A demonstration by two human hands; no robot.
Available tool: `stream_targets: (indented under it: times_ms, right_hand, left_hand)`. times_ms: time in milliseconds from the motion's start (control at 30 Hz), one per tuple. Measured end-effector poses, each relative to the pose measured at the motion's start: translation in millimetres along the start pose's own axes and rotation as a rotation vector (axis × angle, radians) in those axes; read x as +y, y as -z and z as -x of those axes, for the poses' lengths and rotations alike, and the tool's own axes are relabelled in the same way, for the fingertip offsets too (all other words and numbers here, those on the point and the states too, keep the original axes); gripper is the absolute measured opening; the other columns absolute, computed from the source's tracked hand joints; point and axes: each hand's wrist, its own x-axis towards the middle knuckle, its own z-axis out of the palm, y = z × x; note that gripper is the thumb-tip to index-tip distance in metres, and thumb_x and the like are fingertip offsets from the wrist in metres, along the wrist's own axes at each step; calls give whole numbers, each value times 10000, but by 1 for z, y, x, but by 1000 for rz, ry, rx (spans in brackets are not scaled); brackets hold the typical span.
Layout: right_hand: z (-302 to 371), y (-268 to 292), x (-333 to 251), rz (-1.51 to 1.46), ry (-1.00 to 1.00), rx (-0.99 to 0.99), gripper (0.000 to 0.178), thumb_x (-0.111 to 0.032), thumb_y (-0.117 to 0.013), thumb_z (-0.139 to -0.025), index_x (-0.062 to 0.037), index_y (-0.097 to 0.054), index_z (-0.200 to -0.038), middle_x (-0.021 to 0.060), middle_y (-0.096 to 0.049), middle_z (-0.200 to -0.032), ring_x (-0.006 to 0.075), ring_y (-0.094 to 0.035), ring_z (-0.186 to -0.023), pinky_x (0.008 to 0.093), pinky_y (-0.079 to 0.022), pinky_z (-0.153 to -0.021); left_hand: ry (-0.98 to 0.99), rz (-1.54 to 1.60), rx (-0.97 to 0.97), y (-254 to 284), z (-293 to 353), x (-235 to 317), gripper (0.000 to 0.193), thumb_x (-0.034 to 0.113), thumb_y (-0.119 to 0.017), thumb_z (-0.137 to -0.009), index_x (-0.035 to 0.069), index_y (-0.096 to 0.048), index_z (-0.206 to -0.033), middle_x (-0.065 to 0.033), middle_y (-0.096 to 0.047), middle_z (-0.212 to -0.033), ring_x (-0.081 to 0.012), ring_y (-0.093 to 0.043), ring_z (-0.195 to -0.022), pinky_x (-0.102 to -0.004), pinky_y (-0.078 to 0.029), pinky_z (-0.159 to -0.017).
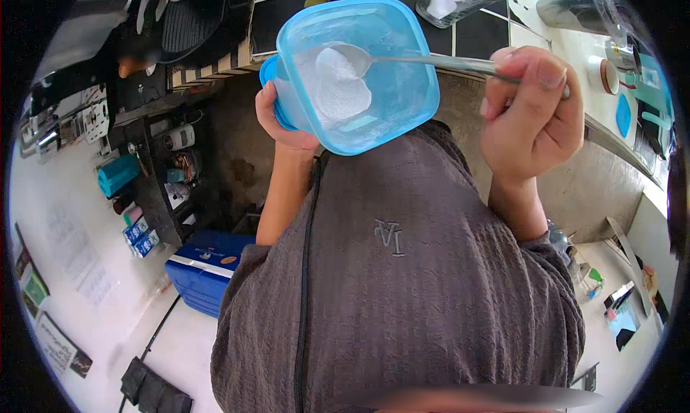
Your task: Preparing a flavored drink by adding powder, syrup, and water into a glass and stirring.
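A square, light-blue plastic container (406,97) is tilted toward me, showing white powder (345,104) heaped against its left side. My left hand (280,122) grips it from the left and below, its other fingers hidden beneath. A darker blue edge (267,71), perhaps a lid, shows between that hand and the container. Pinched in my right hand (535,115) is the handle of a metal spoon (442,62). The spoon's bowl sits inside the container, by the powder. Just beyond the container, a clear glass (460,3) has some white powder in it.
A black-tiled counter (483,38) with pale grout lines lies ahead. On the white counter (528,10) at right stand a clear cup (575,9) and a lidded jar (604,75). A stove with a dark pan (190,21) is at far left. A blue cooler box (205,269) stands lower left.
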Motion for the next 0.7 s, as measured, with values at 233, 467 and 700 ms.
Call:
stream_targets:
  times_ms: [233,467,700]
  right_hand:
    - [5,-5,8,50,12,-72,228,-108,-503,-978,30,-609,-830,9,-542,-539,40,-496,-456,181,-372,-420]
    - [7,0,11,30,-10,-31,289,-170,-463,-1002,29,-589,-836,54,-566,-624,45,-471,-457,190,-350,-424]
    - [-1,0,2,-104,-180,156,299,-177,-487,-993,12,-586,-783,17,-546,-554,37,-446,-421,191,-320,-395]
  left_hand:
    - [1,-184,85,5,-1,-2,723,539,-501,-792,60,-471,-1332,-163,-503,-1327,-332,-494,-1218,-477,-425,-1006]
    - [35,-91,-49,-2,1,-3,715,511,-512,-799,59,-453,-1350,-162,-491,-1347,-342,-487,-1230,-508,-410,-1017]
    - [66,-35,-71,-14,-3,-6,725,504,-514,-800,60,-434,-1368,-151,-481,-1364,-347,-464,-1258,-510,-375,-1050]
